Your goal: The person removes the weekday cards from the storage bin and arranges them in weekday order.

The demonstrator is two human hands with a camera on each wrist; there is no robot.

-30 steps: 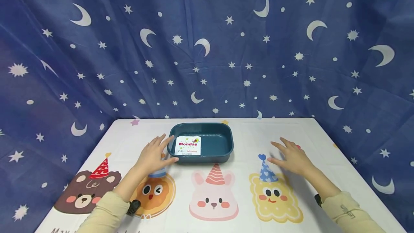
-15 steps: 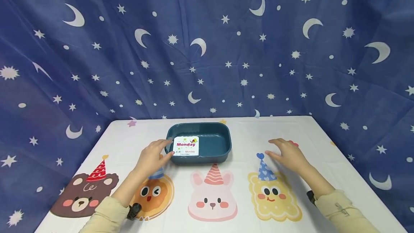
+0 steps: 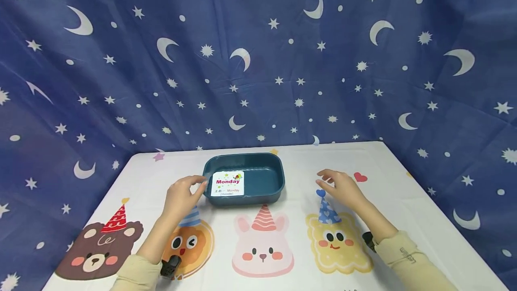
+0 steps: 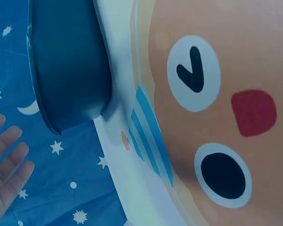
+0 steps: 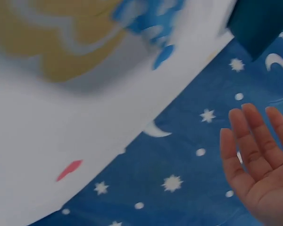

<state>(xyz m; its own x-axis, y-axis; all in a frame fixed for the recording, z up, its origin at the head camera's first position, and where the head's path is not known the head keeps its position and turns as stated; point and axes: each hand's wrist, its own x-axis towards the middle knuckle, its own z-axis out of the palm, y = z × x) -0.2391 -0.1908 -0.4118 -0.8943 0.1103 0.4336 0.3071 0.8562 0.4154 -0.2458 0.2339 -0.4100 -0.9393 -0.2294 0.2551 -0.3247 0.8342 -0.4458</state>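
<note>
A dark teal rectangular tray (image 3: 262, 182) with raised walls sits toward the back of the table. Inside its left half lies a white card (image 3: 227, 184) printed "Monday", with a small picture in its corner. My left hand (image 3: 181, 196) hovers at the tray's left end, thumb and fingers loosely bent. In the left wrist view, a gap separates the left fingers (image 4: 16, 157) from the tray wall (image 4: 70, 61). My right hand (image 3: 341, 187) is held over the table well to the right of the tray, holding nothing; its fingers (image 5: 247, 136) look nearly straight in the right wrist view.
The white tablecloth (image 3: 299, 237) bears printed cartoon figures: a bear (image 3: 98, 253), an orange winking face (image 3: 194, 244), a rabbit (image 3: 262, 250) and a yellow biscuit (image 3: 339, 248). Behind the table hangs a blue curtain (image 3: 258, 80) with moons and stars.
Both hands' fingers have drawn in from a wider spread. The right hand has come somewhat left toward the tray. The whole head view has shifted slightly; tray and card look unmoved on the table.
</note>
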